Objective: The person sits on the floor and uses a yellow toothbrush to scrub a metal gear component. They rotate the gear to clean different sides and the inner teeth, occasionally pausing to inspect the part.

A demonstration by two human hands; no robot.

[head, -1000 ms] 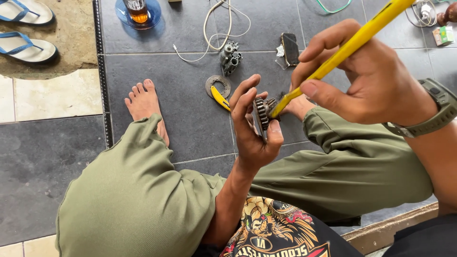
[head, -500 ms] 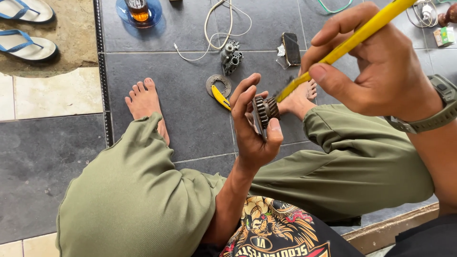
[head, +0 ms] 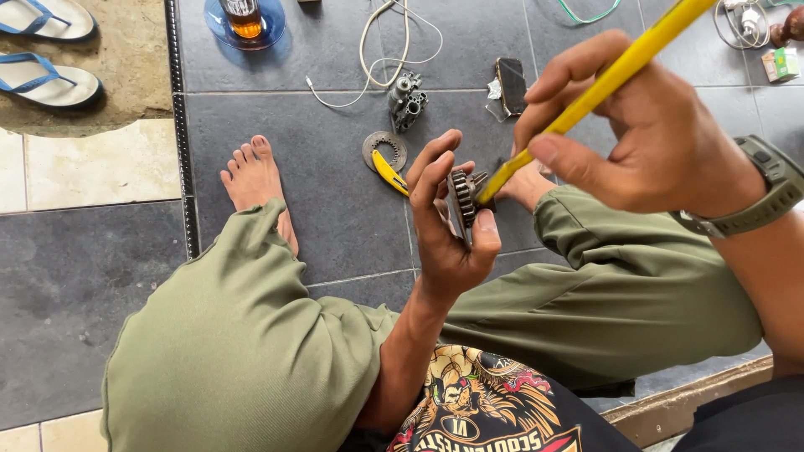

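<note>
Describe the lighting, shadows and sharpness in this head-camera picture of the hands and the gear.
Head view: soft, even daylight, no glare on the grey tiles; only faint shadow under the left hand; the gear is sharp, while the yellow tool and right hand look large and slightly soft, being nearer the lens.

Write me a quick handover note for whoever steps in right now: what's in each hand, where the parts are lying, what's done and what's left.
Left hand: holds a toothed metal gear upright between thumb and fingers.
Right hand: grips a yellow-handled tool, its tip pressed into the gear's centre.
On the floor tiles: a flat toothed ring, a yellow utility knife, a small metal engine part, a white cable, a phone.
Done: gear is off and in hand.
Left: work at the gear's centre looks unfinished; floor parts untouched.
</note>
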